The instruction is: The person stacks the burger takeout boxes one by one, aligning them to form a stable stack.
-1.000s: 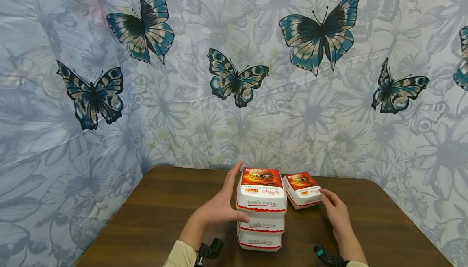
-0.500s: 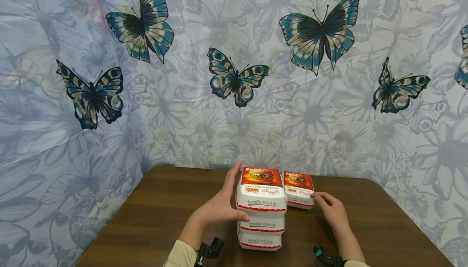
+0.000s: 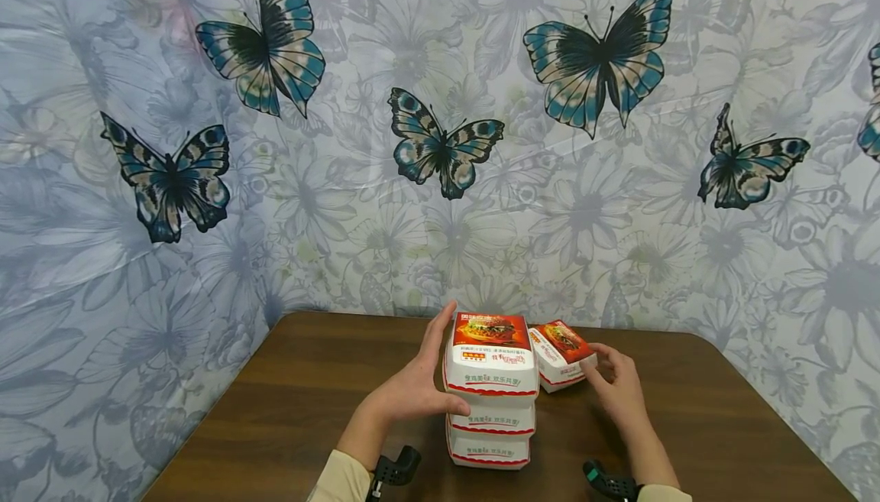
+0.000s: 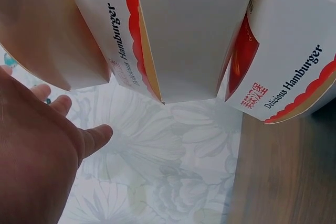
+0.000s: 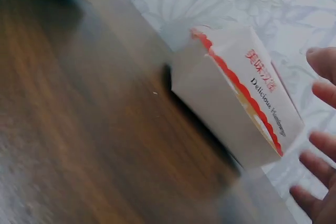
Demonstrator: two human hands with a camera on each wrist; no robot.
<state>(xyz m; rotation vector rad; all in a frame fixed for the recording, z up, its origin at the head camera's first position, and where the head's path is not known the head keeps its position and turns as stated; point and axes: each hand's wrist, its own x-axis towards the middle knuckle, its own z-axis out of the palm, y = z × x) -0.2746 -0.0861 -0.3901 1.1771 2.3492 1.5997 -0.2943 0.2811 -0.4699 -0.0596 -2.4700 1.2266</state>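
Three white burger boxes with red trim form a stack [image 3: 490, 395] near the middle of the table. At its left side is my left hand [image 3: 406, 387], thumb by the front and fingers spread; the left wrist view shows the hand [image 4: 37, 145] with fingers extended beside the boxes [image 4: 184, 35]. A single burger box [image 3: 562, 353] sits turned at an angle, right of and behind the stack. My right hand [image 3: 622, 391] is at that box's right side, fingers slightly bent. In the right wrist view, the fingers [image 5: 317, 166] are spread near the single box [image 5: 236, 93].
The brown wooden table [image 3: 323, 380] has rounded back corners. Behind it hangs a pale floral cloth [image 3: 344, 219] with blue butterflies. Black bands circle both wrists, below light sleeves.
The single box first turned square beside the stack and shifted left, then rotated to an angle again. My right hand moved left with it and its fingers spread around the corner. My left hand stayed put.
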